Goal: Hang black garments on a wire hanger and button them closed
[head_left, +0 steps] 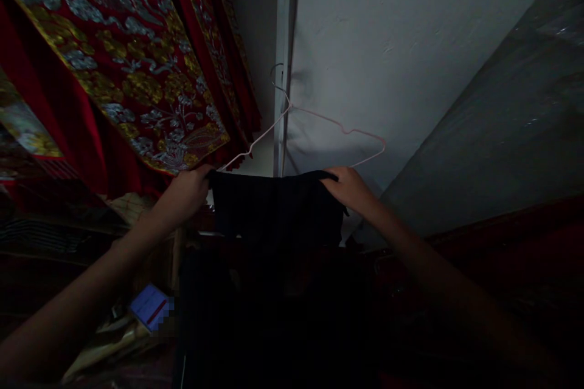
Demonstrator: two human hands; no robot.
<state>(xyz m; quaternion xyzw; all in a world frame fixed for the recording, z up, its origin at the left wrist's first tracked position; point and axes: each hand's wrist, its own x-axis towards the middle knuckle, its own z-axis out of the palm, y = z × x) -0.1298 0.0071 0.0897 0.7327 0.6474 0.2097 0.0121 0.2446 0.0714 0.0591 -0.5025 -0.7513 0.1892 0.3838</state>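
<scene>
A black garment [278, 206] is stretched between my two hands in the head view; its exact kind is too dark to make out. At its upper left corner, my left hand [190, 189] is closed on the cloth. The upper right corner is pinched by my right hand [347, 187], thumb along the top edge. Just beyond the cloth is a thin pale pink wire hanger [291, 107], its hook in front of a pale upright strip. The hanger's lower part is hidden behind the garment and hands, so I cannot tell whether the cloth is on it.
Red cloth with gold and silver embroidery [168, 67] hangs at the upper left. Behind the hanger are a pale upright strip [285, 24] and a light wall [392, 30]. A greyish sheet [497, 109] slants at right. A blue-and-white flat item [148, 305] lies lower left.
</scene>
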